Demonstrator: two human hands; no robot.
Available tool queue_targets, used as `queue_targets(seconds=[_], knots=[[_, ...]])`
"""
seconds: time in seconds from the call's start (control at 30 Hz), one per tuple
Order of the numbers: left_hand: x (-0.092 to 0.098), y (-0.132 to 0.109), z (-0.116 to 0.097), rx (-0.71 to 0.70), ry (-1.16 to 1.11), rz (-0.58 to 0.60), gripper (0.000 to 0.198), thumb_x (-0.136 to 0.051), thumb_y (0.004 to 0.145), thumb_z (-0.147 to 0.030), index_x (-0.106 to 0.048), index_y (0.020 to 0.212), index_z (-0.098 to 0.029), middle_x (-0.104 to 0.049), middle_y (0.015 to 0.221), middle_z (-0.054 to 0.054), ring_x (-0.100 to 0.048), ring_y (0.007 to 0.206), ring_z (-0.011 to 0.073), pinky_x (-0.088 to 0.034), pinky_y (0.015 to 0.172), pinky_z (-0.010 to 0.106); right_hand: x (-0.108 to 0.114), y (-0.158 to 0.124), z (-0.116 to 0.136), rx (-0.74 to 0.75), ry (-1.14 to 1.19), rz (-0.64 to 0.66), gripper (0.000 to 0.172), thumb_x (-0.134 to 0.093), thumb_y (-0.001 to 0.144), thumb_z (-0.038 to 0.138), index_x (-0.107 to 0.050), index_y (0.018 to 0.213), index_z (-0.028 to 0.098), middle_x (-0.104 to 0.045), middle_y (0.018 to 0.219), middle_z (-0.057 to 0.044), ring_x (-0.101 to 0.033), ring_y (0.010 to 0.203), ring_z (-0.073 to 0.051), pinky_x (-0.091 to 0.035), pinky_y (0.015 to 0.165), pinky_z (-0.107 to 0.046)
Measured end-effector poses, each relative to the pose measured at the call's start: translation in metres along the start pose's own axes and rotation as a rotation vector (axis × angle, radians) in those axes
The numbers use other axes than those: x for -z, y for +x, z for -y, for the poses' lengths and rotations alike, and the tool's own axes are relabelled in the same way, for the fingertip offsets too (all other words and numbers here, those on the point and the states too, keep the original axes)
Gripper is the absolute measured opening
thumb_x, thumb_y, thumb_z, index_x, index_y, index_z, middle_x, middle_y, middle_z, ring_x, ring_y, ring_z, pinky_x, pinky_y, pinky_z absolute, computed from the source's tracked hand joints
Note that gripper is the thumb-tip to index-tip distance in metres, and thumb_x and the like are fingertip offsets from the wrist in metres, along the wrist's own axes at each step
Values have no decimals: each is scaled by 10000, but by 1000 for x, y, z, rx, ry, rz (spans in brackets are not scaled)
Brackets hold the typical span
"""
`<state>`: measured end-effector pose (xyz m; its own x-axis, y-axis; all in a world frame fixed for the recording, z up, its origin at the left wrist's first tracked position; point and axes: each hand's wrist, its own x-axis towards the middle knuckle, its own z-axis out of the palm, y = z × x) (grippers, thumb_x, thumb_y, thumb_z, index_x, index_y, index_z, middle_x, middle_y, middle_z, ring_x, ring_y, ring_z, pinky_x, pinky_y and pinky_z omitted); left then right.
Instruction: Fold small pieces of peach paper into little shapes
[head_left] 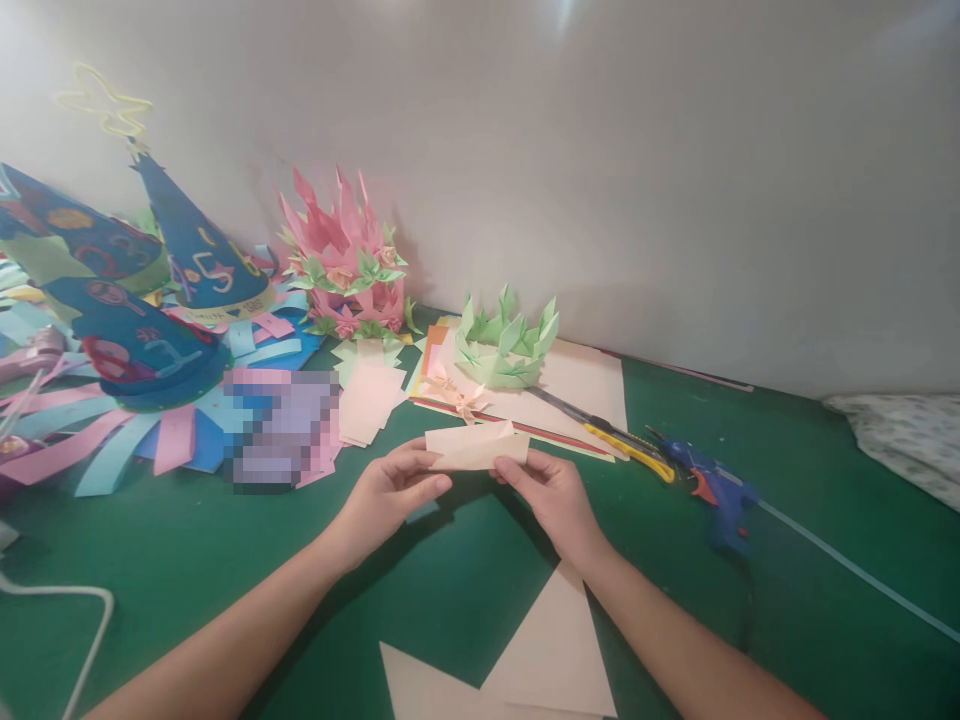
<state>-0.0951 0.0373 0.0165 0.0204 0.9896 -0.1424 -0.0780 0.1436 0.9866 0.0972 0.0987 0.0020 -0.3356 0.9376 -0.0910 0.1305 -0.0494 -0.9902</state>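
Head view: the folded paper [476, 447], a pale piece, is held just above the green worktop [187, 560], in the middle of the scene. Of the two hands, the right hand [555, 500] pinches its right end, thumb in front and finger behind; the left hand [386, 490] has its fingers at the left end, with the thumb spread away just below the edge, so I cannot tell whether it really grips. With that thumb off, the paper could, I judge, swing or crease askew if the right pinch slackened. Nearer, the pale sheets [555, 650] lie loose, one under the right forearm, which could drag it. Just beyond, the orange folded piece [465, 400] rests at the near left of the paper stack [600, 385]; a far reach could knock it. I see no box or tray; the nearest to a container is the green crown [499, 365], a ring on that stack, its inside partly hidden. To the right, the yellow-handled tool [634, 455] lies beside the blue glue gun [724, 495]; a sideways sweep might meet an edge or, if it is on, a hot nozzle. Far left stand the pink crowns [345, 240].
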Motion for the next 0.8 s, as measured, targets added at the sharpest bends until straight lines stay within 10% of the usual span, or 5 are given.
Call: queue_targets(seconds=[0.8], knots=[[0,1,3,-6,148,-306,271,-666,671,-413,-666,625,-146,-657,851,57,-560,708,160,-444,621,250,-6,-4,-2,-5,174,-2,317,-693,668,413,-471,617,192,-591,627,0,-595,655,-166,-477,675,-296]])
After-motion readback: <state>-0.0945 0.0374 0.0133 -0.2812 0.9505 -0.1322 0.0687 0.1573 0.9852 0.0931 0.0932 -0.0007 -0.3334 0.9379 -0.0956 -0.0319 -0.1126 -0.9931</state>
